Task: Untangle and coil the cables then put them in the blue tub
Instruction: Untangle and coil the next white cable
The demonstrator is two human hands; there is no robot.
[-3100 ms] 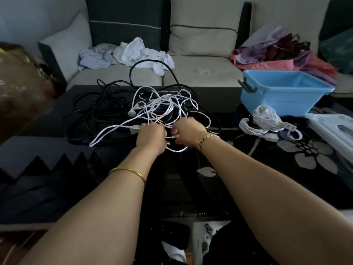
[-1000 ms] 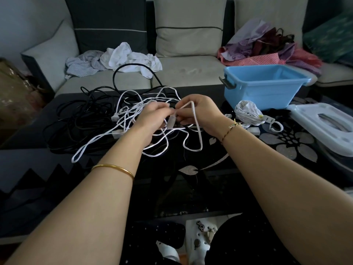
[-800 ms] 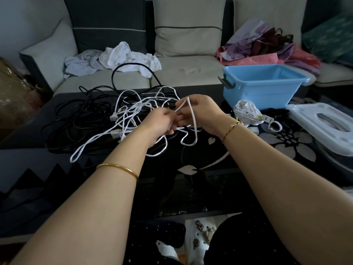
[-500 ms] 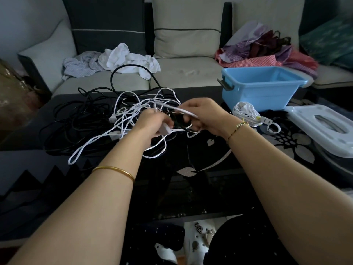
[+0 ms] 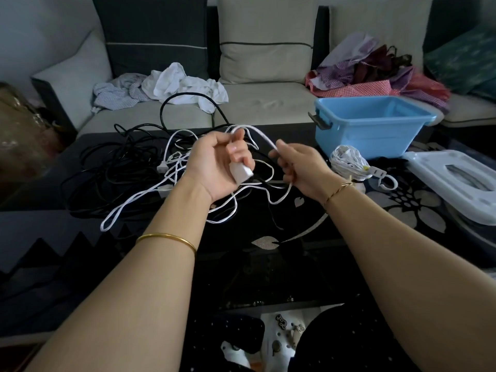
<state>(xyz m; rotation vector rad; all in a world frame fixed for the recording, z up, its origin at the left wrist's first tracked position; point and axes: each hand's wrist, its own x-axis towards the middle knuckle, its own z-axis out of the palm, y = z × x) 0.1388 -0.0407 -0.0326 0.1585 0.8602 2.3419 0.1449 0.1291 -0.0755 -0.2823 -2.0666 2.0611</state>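
While left hand grips white plug, right hand pinches its white cable above tangled pile; blue tub beside.

hands gripping white cable, blue tub beside

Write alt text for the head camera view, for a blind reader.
Two bare hands hold one white cable above a dark table: the left hand grips its plug end, the right hand pinches the cord. Behind lies a tangle of black and white cables; at right, a coiled white cable sits in front of the blue tub.
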